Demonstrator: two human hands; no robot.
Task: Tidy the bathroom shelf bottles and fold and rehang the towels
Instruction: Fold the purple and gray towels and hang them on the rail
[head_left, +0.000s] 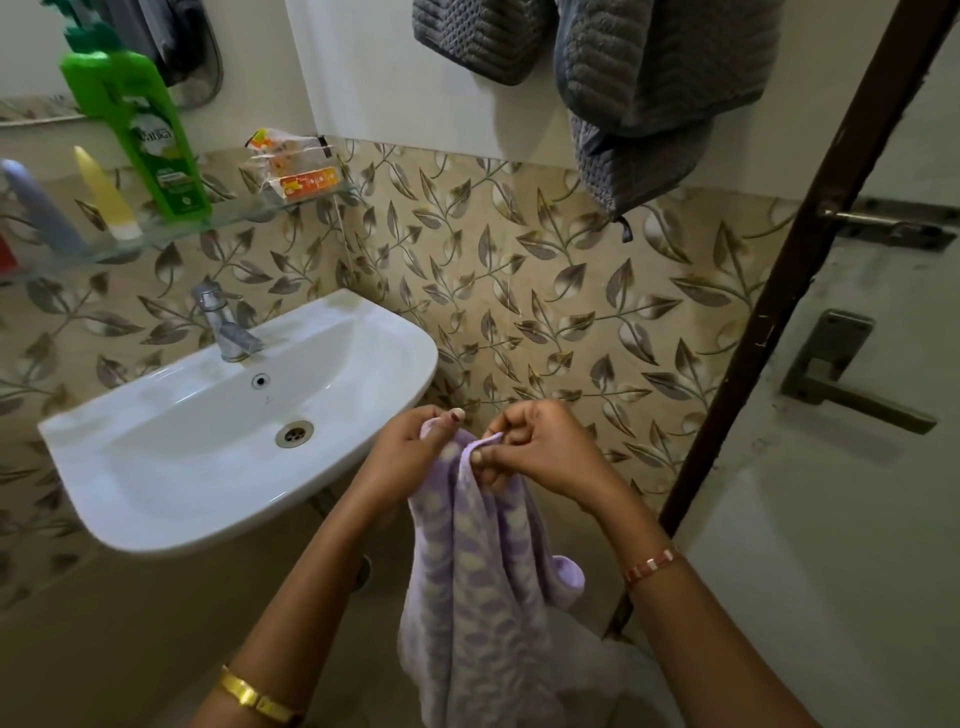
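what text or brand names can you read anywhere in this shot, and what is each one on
"Vatika": on the green bottle on the glass shelf; its first letter is partly blurred.
Smaller print lower on that bottle's label: too small to read.
Orange packets on the shelf: printed, but too blurred to read.
Purple tube and yellow tube: no readable text.
Nothing else carries lettering.
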